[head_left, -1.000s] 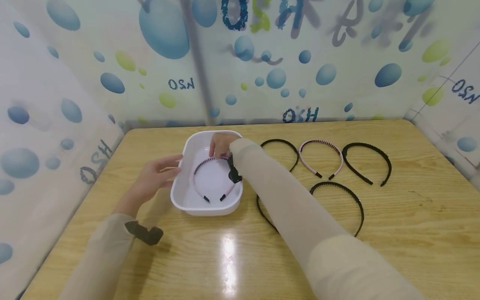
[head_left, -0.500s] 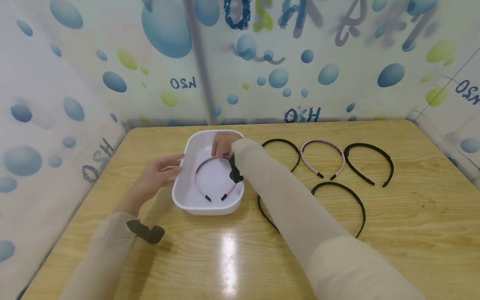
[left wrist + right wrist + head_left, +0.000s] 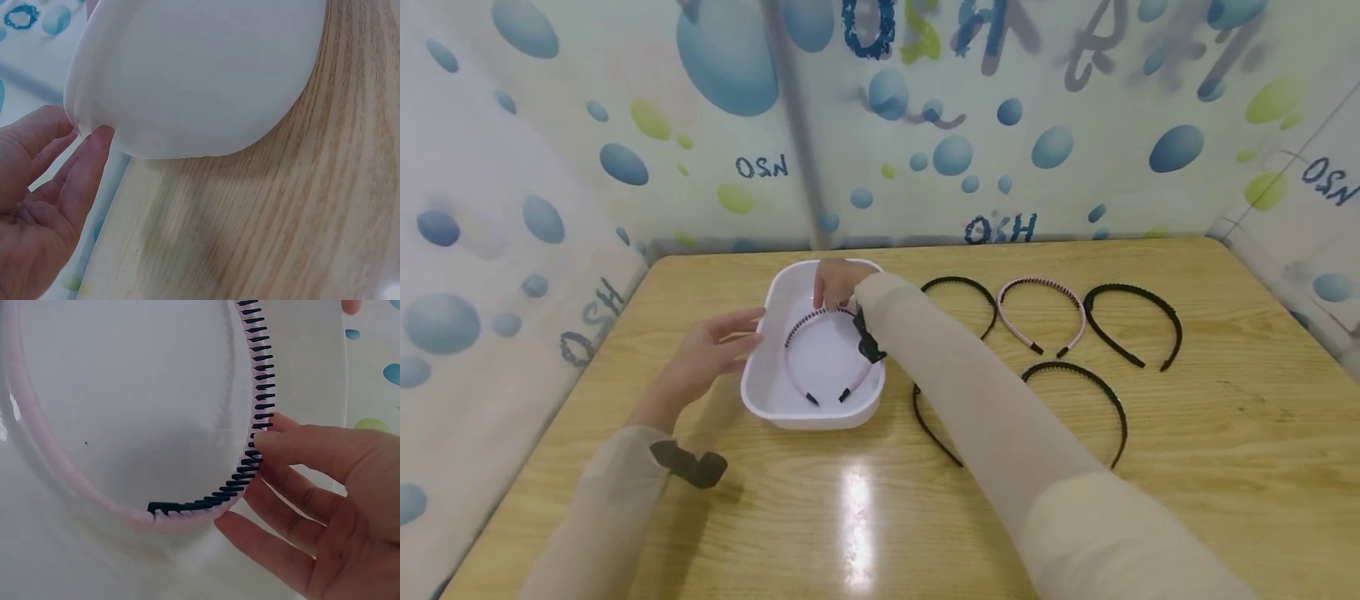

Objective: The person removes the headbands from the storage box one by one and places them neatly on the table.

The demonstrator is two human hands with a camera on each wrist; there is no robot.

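Observation:
A pink headband (image 3: 787,350) with dark comb teeth and black tips lies inside the white plastic basin (image 3: 812,420). My right hand (image 3: 838,283) reaches into the basin and pinches the top of the band's arch; in the right wrist view the thumb is on the dark teeth (image 3: 261,386) and the fingers are along the outer side. On the basin's left, my left hand (image 3: 709,354) touches the rim and outer wall with fairly straight fingers (image 3: 94,150). The right wrist and sleeve hide part of the band's right side.
Right of the basin lie a black headband (image 3: 958,279), a pink headband (image 3: 1037,281) and a wider black headband (image 3: 1172,312). Nearer are a thin black headband (image 3: 1122,412) and another black headband (image 3: 934,433), partly covered by my right sleeve. Patterned sheeting (image 3: 955,196) rises behind the wooden table (image 3: 760,500).
The right hand has shifted slightly away from me, and the top of the pink headband has moved with it, its tips staying nearly in place. The left hand and basin hold still.

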